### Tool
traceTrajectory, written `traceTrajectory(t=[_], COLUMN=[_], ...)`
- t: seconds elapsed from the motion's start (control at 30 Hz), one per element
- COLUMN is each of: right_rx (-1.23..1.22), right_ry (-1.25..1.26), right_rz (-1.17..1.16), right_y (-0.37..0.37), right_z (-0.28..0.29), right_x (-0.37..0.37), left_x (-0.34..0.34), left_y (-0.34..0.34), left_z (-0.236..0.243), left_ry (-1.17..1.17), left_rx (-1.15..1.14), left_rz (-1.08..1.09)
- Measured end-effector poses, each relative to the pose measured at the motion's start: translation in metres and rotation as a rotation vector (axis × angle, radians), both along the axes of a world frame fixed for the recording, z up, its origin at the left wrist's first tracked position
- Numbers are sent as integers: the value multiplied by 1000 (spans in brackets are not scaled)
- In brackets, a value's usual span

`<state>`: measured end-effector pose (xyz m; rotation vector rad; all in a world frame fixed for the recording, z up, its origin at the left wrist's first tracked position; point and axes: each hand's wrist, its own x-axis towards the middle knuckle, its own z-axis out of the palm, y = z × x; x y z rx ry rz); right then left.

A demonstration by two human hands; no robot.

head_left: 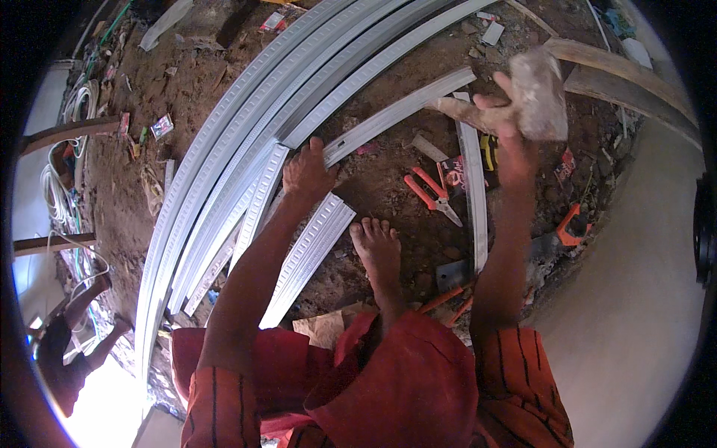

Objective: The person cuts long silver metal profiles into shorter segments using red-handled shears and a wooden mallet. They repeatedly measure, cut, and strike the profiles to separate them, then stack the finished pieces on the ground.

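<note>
My left hand (pixel 306 170) is closed on the near end of a short silver metal channel (pixel 403 112), which slants up to the right over the dirt floor. Long bundled metal channels (pixel 246 104) lie just beyond and left of that hand. Raised at the right, my right hand (pixel 509 123) is closed round a wooden mallet with a pale, blocky head (pixel 539 93). Its handle (pixel 459 110) points left over the far end of the channel. Motion blurs the mallet somewhat. Below it, another narrow metal strip (pixel 472 187) runs toward me.
Orange-handled snips (pixel 432 196) lie on the dirt near my bare foot (pixel 377 250). An orange-handled saw (pixel 573 225) rests beside the right wall (pixel 620 284). Shorter metal channels (pixel 310 257) lie under my left arm. Wooden planks (pixel 620 71) stand far right. Another person (pixel 63 351) is at far left.
</note>
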<state>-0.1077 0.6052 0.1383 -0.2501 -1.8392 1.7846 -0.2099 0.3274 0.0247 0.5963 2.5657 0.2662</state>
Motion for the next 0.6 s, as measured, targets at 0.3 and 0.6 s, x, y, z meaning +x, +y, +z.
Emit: traceTrajectory(t=[0.3, 0.6], right_rx=[-128, -69], right_ry=[171, 115], right_rz=[-172, 363], right_y=[4, 29], right_z=[-18, -1], right_x=[-3, -67], left_x=[10, 17], left_y=[10, -7], left_z=[-1, -6], left_ry=[-38, -104], left_rx=[-150, -96], left_rz=[-103, -6])
